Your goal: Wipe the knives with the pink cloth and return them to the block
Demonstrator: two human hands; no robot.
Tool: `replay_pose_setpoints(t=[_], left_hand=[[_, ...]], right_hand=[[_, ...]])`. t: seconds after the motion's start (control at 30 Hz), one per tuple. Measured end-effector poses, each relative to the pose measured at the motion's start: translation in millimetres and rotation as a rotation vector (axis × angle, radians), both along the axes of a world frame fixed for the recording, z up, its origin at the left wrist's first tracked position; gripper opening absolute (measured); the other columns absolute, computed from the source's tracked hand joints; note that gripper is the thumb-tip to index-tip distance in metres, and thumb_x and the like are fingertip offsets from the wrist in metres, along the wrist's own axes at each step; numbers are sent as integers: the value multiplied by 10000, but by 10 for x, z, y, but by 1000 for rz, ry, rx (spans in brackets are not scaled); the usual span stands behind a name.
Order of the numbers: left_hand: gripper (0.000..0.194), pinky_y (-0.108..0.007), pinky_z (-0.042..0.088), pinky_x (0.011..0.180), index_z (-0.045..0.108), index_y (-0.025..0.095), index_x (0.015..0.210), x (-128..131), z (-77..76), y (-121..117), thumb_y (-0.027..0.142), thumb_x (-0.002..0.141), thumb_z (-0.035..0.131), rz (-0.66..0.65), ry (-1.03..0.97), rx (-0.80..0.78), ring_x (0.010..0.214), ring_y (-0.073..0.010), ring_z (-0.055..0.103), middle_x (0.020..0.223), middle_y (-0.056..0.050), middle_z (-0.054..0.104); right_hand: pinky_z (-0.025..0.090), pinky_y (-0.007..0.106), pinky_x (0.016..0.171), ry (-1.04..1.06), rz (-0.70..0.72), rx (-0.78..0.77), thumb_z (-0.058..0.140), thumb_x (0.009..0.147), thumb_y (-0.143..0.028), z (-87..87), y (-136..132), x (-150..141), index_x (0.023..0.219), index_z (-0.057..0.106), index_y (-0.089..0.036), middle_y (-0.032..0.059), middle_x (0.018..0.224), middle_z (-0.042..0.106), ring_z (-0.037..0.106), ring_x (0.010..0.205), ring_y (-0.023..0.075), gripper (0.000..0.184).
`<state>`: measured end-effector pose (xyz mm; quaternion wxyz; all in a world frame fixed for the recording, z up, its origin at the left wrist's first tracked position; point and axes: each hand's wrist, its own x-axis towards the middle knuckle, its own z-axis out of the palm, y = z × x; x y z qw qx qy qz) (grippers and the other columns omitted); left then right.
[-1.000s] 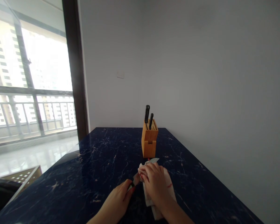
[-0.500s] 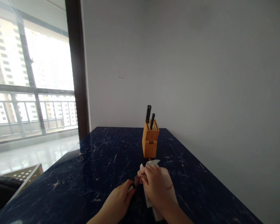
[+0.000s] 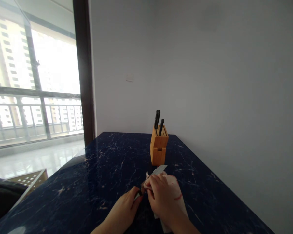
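Note:
A knife (image 3: 160,169) lies across both hands, its pale blade tip showing beyond my right hand. My left hand (image 3: 125,207) is closed around the dark handle. With a white cloth (image 3: 177,190) bunched in its fingers, my right hand (image 3: 160,195) grips over the blade. The cloth has a red mark and hangs down toward the table under my right wrist. The middle of the blade is hidden by the cloth and fingers. Just beyond the hands stands a wooden knife block (image 3: 159,151) holding two black-handled knives (image 3: 157,119).
The dark blue marbled table (image 3: 107,165) stretches from me to the wall (image 3: 210,97) behind. At the lower left, a perforated beige crate or chair (image 3: 33,178) stands beside the table with dark fabric (image 3: 6,196) on it. A large window (image 3: 51,81) is on the left.
More of the blade tip shows past my right hand and cloth now. My left hand stays on the handle. The whole view has shifted slightly.

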<state>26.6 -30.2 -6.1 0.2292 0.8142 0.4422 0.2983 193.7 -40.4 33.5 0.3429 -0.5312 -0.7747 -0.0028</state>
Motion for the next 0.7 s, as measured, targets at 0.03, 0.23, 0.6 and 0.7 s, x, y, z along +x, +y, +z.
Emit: replay_pose_setpoints(t=[0.03, 0.23, 0.6, 0.7], left_hand=[[157, -208, 410, 723, 494, 222, 916, 3, 7, -3, 244, 892, 340, 2, -9, -7, 804, -147, 609, 871, -14, 653], [155, -208, 405, 713, 500, 210, 904, 15, -6, 1, 247, 892, 349, 23, -4, -21, 789, -147, 613, 838, -21, 656], [156, -190, 400, 715, 509, 215, 902, 28, 35, 4, 241, 893, 355, 31, 11, -39, 805, -139, 614, 846, -17, 660], [152, -184, 400, 715, 511, 217, 890, 26, 50, -6, 230, 889, 360, 24, 5, -45, 813, -135, 615, 858, -12, 663]], right_hand=[[310, 299, 761, 11, 4, 4, 510, 714, -75, -3, 5, 2, 779, 534, -228, -12, 831, 570, 454, 831, 180, 168], [306, 303, 747, 83, -132, 14, 504, 714, -74, -32, 78, 77, 727, 517, -211, 3, 795, 560, 456, 825, 185, 138], [286, 309, 756, 89, -110, -24, 524, 728, -97, -16, 49, 87, 734, 540, -224, -18, 793, 590, 465, 835, 182, 129], [290, 302, 764, 74, -54, -20, 522, 720, -81, -14, 28, 52, 747, 534, -221, -18, 806, 589, 468, 836, 177, 143]])
